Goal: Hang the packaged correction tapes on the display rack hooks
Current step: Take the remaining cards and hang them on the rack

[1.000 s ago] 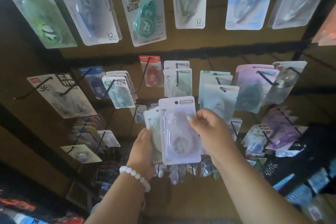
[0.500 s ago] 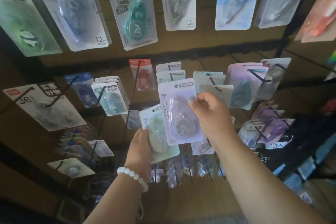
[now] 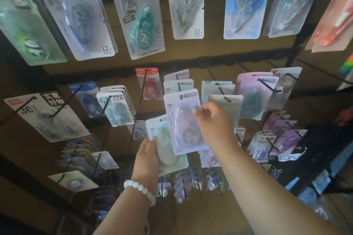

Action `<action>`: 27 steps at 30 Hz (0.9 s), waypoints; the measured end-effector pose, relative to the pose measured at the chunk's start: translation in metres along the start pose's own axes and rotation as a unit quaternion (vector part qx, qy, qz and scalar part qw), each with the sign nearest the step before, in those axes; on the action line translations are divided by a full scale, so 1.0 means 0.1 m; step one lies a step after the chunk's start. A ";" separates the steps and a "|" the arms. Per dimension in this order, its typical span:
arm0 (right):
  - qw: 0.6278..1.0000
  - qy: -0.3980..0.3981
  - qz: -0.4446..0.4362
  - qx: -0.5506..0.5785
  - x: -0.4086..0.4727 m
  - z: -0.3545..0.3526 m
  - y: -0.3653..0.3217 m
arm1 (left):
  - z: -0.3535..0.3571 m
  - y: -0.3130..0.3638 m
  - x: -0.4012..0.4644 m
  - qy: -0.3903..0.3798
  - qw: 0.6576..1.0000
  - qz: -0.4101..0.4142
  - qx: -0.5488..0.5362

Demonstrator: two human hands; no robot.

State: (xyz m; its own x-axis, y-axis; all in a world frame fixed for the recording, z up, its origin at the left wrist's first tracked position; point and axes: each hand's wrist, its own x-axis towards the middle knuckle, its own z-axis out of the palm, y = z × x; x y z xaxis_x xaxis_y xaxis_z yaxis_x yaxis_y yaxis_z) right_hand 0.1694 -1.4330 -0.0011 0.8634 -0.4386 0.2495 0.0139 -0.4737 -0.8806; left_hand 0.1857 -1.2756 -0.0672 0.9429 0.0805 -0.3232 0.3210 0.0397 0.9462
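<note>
Lilac correction tape pack (image 3: 182, 120): held upright in front of the middle row of the display rack (image 3: 191, 51), its hang hole at the top edge level with a black hook (image 3: 178, 87) that already carried pale packs behind it; whether the hole was on the hook could not be told.
Right hand (image 3: 214, 122): fingers curled, pinching the lilac pack at its right edge, thumb on the front face.
Green correction tape pack (image 3: 164, 149): lower and to the left, tilted, partly covered by the lilac pack.
Left hand (image 3: 147, 160): gripped the green pack from its left side, fingers hidden behind the card; a white bead bracelet (image 3: 139, 190) on the wrist.
Top row of rack: larger blister packs hung in a line, among them a teal tape pack (image 3: 141, 25) and a blue-backed pack (image 3: 245, 4).
Middle row: a red pack (image 3: 149, 84) left of the lilac pack, pink and purple packs (image 3: 254, 97) toward the right edge.
Left edge of rack: a white multi-pack marked 36 (image 3: 44, 116) on two hooks.
</note>
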 end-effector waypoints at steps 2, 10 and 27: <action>1.000 0.015 0.003 -0.022 0.07 0.05 0.00 | -0.04 -0.04 0.00 0.012 1.000 -0.002 0.003; 0.993 0.075 0.016 -0.086 0.38 0.34 -0.04 | -0.19 -0.06 -0.09 0.037 0.999 0.000 0.005; 0.991 -0.055 0.089 -0.078 -0.19 0.29 0.10 | -0.21 -0.10 -0.24 0.061 0.997 0.045 0.024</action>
State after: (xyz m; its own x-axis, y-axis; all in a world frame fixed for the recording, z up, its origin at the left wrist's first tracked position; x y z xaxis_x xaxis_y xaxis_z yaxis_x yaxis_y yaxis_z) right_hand 0.1676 -1.4074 -0.0260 0.8950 -0.4439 0.0435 -0.2139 -0.5127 -0.8315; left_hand 0.1580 -1.2567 -0.0691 0.9513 0.2022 -0.2327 0.2417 -0.0209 0.9701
